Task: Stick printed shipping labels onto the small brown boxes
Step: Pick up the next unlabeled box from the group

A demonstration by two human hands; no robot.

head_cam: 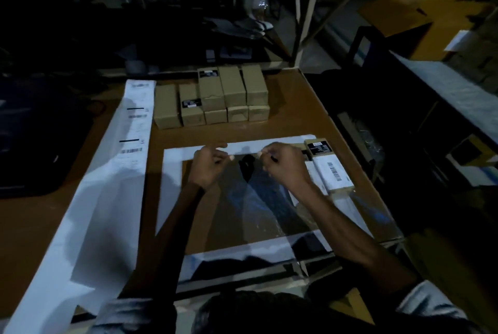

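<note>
Both my hands hold up a clear plastic sheet over the brown table. My left hand pinches its top left edge and my right hand pinches its top right edge. Several small brown boxes are stacked at the back of the table; two carry dark labels. A long strip of printed shipping labels runs down the left side. Just right of my right hand lies a brown box with a white barcode label on it.
A white backing sheet with its centre cut out lies under my hands. The brown table ends in an edge on the right, beside dark shelving. A dark mat lies at the far left. A metal frame stands behind.
</note>
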